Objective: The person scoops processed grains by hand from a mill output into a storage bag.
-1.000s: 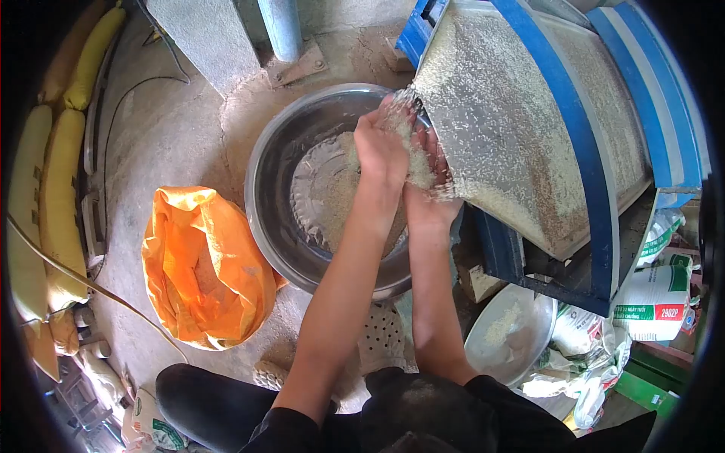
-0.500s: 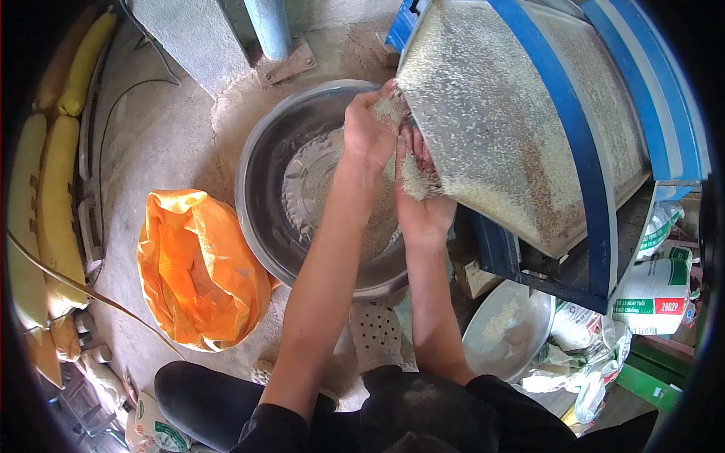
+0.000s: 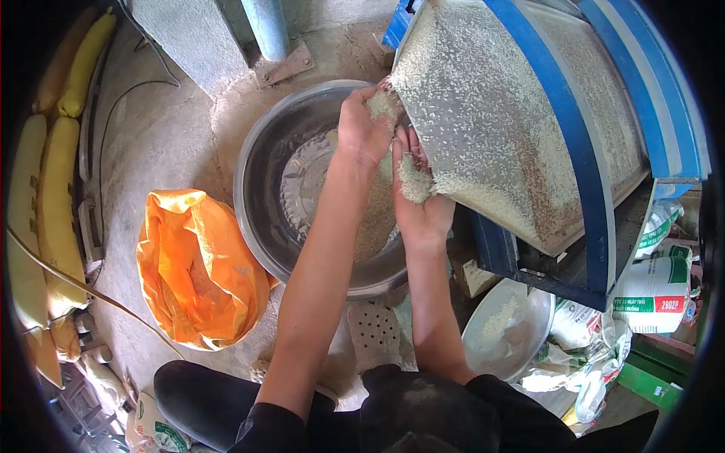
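Note:
My left hand [image 3: 366, 124] is palm up and cupped, with pale rice grains [image 3: 384, 106] in it. Close beside it, my right hand [image 3: 423, 200] is cupped too, holding more grains [image 3: 414, 181]. Both are at the lower-left edge of a metal tray [image 3: 461, 106] covered in scattered grains, part of a blue-framed machine [image 3: 555, 83]. Beneath my hands and forearms stands a wide metal basin [image 3: 257, 143] with grain on its bottom.
An open orange sack [image 3: 162, 279] stands left of the basin. A smaller metal bowl [image 3: 483, 355] with some grains sits at lower right, near white bags [image 3: 653, 291]. Long yellow sacks [image 3: 60, 219] and a cable line the left side. A blue post [image 3: 268, 30] rises behind.
Both hands have shifted slightly left, and grains lie heaped in both palms. The grains on the tray have shifted.

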{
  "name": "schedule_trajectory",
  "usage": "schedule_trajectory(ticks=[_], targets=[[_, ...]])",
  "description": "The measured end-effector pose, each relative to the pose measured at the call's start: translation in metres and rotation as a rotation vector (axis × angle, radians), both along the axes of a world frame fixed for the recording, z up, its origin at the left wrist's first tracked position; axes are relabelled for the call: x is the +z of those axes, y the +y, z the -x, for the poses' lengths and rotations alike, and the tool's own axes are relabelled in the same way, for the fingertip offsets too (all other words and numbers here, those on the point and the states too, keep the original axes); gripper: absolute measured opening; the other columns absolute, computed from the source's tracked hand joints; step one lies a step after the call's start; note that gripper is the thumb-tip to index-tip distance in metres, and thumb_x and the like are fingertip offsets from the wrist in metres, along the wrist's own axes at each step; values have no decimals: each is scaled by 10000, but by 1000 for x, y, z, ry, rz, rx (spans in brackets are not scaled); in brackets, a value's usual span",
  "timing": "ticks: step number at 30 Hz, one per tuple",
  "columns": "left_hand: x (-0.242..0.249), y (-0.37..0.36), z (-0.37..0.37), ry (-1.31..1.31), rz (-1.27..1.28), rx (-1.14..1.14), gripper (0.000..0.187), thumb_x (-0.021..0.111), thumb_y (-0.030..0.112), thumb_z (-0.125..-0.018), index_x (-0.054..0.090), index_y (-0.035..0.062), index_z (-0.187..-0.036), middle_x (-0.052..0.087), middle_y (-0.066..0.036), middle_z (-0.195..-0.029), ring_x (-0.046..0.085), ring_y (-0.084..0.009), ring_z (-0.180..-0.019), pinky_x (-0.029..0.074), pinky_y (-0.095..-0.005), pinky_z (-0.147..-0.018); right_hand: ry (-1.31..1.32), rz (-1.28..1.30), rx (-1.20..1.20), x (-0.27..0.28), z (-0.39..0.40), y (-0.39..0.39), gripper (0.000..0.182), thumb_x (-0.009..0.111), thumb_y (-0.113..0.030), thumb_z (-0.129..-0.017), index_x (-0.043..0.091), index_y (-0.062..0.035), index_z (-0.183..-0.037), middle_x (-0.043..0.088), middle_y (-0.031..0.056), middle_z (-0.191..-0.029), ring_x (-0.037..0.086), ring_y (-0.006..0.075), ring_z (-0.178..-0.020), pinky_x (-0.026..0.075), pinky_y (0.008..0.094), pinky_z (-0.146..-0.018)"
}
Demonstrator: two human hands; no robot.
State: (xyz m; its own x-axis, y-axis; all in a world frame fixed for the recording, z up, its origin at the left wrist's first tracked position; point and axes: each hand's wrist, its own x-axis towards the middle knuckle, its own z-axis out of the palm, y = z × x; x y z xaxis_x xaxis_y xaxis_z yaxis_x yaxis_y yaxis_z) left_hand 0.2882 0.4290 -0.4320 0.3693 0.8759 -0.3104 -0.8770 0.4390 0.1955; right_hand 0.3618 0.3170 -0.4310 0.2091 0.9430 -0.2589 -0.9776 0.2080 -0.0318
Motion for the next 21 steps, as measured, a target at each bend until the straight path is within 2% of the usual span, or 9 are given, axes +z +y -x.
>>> schedule_trajectory(ticks=[3,8,10,12,16,21], targets=[[-3,1,1,-78,5,-6,344,318,144,-954,496,-74,-1151,569,-183,-1119,545,-295,-1046,409,-406,-974,5,-37,11,3,-1,-2,436,401,-266,-989,453,35,-1299,475,204,-1337,419,326,-1287,282,447,-1136],[2,-1,1,-29,1,-9,346,323,145,-952,498,-76,-1154,558,-190,-1147,542,-295,-1058,406,-406,-982,8,-43,25,2,0,-3,448,397,-273,-991,441,40,-1309,470,201,-1344,434,339,-1273,270,453,-1139],[-1,-1,1,-20,36,7,348,326,146,-951,495,-74,-1161,553,-195,-1161,538,-300,-1068,402,-406,-990,-27,-78,7,-1,-1,-2,476,353,-254,-1005,361,69,-1354,365,212,-1433,302,334,-1364,225,468,-1153],[-8,0,3,-23,-50,-20,353,330,156,-952,480,-75,-1173,545,-202,-1183,535,-308,-1078,400,-410,-995,-2,-94,21,-1,-1,-4,474,357,-250,-1004,359,69,-1355,370,212,-1428,302,335,-1364,226,468,-1154],[-9,-1,2,1,-32,-5,359,325,154,-951,467,-83,-1180,548,-206,-1176,533,-313,-1085,396,-418,-1004,15,-40,11,-1,-1,-5,453,368,-230,-1000,372,69,-1341,393,210,-1407,319,338,-1353,229,468,-1155],[-27,2,1,-42,-8,28,434,254,169,-926,486,-102,-1172,562,-241,-1157,553,-340,-1051,446,-425,-958,-5,-11,10,-14,-5,-4,427,361,-226,-1001,407,74,-1301,400,213,-1397,355,342,-1329,236,477,-1151]])
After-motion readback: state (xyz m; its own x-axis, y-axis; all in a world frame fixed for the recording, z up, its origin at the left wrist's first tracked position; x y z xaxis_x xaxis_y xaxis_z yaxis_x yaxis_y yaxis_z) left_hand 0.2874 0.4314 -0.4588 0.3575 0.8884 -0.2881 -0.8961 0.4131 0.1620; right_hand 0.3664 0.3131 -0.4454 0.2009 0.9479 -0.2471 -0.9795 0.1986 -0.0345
